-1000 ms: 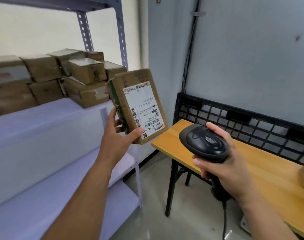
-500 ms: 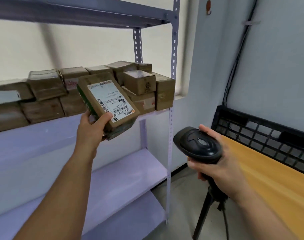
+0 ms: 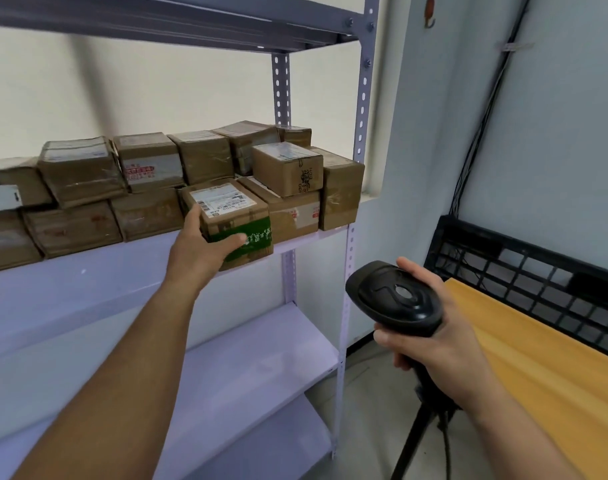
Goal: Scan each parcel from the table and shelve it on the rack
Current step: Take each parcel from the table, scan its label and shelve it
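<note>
Gripping the parcel [image 3: 231,220] at its near-left corner, left hand [image 3: 200,252] faces the shelf [image 3: 88,271] gap straight ahead; right hand [image 3: 434,336] clutches the scanner [image 3: 394,299].

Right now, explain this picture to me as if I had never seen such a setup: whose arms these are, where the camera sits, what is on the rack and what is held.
No machine here: a person works with bare hands. The one picture comes from a camera worn on their head, looking forward and down, so both arms reach out from the bottom edge.

The left hand grips a cardboard parcel with a white label on top and green tape on its front, at the front edge of the rack shelf. Many other brown parcels are stacked there in two layers. The lower shelves show nothing on them.

The right hand holds a black barcode scanner. To the right is a wooden table with a black grid panel behind it.
</note>
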Demonstrator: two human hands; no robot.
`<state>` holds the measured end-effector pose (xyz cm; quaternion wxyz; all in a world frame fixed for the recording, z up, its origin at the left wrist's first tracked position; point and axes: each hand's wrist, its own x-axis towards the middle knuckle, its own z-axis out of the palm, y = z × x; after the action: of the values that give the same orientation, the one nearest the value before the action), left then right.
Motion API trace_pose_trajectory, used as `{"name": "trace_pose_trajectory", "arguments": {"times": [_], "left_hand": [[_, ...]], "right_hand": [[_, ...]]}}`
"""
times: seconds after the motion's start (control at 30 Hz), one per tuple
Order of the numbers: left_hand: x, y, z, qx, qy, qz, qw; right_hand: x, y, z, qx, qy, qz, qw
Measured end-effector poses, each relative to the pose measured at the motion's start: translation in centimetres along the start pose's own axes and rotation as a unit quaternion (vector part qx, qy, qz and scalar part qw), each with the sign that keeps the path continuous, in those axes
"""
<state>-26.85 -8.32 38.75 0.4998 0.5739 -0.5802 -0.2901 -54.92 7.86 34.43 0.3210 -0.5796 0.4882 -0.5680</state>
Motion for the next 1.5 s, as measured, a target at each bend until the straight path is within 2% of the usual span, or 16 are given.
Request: {"name": "trace_pose_trajectory", "arguments": {"times": [0.1,0.37,0.53,0.6,0.67,0.87,1.03,1.17,1.5], "left_hand": [[0.4,-0.9,0.5,0.045,0.038,0.015,0.998],[-0.2,-1.8,1.7,0.055,0.073,0.038,0.995],[-4.2,-2.2,3.4,0.147,0.148,0.109,0.972],[-7.0,-2.2,4.8,0.171,0.155,0.141,0.963],[-9.6,-2.3,6.6,0.169,0.125,0.162,0.964],[-18.2,-1.6,12.9,0.140,-0.034,0.180,0.973],[-25.2,0.0,17.1,0.160,-0.090,0.183,0.966],[-30.7,1.4,20.1,0.191,-0.128,0.243,0.942],[-44.2,7.2,28.6,0.157,-0.247,0.275,0.916]], "right_hand": [[0.2,0.0,-0.2,-0.003,0.011,-0.008,1.000],[-1.0,0.1,-1.4,-0.011,0.020,-0.012,1.000],[-3.0,-0.2,-2.5,-0.003,0.027,-0.009,1.000],[-4.1,-0.2,-3.2,0.002,0.028,-0.008,1.000],[-5.5,-0.2,-4.2,0.002,0.034,-0.008,0.999],[-11.6,-0.6,-8.5,-0.023,0.071,0.013,0.997],[-18.1,-1.3,-12.8,-0.032,0.106,0.033,0.993],[-23.3,-2.1,-16.5,-0.038,0.133,0.040,0.990],[-35.6,-3.6,-26.6,-0.047,0.240,0.063,0.968]]}}
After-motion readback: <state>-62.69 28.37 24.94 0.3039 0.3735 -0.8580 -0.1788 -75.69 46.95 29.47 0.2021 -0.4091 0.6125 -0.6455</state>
